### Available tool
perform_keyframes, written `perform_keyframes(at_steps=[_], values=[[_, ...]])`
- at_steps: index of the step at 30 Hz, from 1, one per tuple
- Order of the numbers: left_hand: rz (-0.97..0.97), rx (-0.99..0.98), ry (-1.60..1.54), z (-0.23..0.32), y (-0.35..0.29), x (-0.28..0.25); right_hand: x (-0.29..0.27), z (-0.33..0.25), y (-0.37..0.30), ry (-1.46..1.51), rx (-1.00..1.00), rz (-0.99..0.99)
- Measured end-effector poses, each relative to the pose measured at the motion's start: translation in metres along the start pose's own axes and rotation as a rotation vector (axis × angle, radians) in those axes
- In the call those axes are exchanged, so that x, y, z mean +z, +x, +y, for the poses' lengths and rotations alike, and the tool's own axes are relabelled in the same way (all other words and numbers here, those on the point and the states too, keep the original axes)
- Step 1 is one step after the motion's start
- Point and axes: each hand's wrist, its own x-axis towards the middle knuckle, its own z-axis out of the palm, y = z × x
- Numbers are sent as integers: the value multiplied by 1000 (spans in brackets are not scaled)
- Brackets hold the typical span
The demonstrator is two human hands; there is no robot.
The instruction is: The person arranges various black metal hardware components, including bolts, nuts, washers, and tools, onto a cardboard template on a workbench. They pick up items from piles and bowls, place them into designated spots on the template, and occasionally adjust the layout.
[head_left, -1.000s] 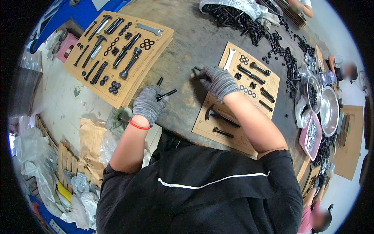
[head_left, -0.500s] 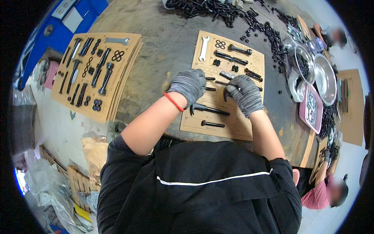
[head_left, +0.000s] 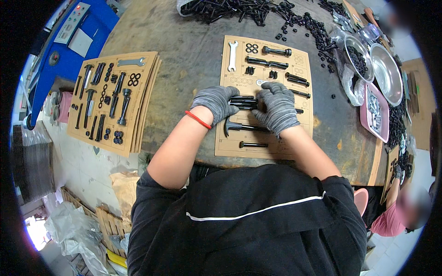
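Both my hands, in grey gloves, rest over a brown cardboard sheet (head_left: 299, 138). My left hand (head_left: 214, 102) is closed round the left ends of several black bolts (head_left: 243, 102) lying side by side. At their right ends my right hand (head_left: 278, 108) has its curled fingers and thumb against them. Just below lies a black hammer-shaped tool (head_left: 246, 127), its right end under my right hand. A single black bolt (head_left: 253, 144) is nearer me. Farther up the sheet are a silver open-end wrench (head_left: 233, 56), black rings (head_left: 252, 48), and a thick bolt (head_left: 276, 51).
At left, a stack of cardboard sheets (head_left: 149, 92) carries similar hardware. Loose black bolts (head_left: 239, 10) are heaped at the far edge. At right stand metal bowls (head_left: 386, 69) and a pink tray (head_left: 368, 123). A co-worker in a pink top (head_left: 391, 223) works at lower right.
My right hand has moved left toward my left hand, and the black bolts now show grouped between them. The whole view has shifted slightly.
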Motion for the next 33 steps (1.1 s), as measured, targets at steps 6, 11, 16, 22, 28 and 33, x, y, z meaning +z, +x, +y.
perform_keyframes(at_steps=[6,11,16,22,28,33], values=[[17,16,9,3,1,2,6,2,-4,-45,45,-78],[72,100,7,6,5,4,6,8,-3,-36,11,-39],[53,-34,-308,-1,-7,4,-10,17,-10,-35,30,-93],[503,38,-680,-69,19,35,-50,117,-49,183,290,237],[668,-216,-412,-42,29,31,-96,292,-111,-252,852,274],[685,-237,-261,-40,22,32,-121,427,-144,-463,1245,-20]])
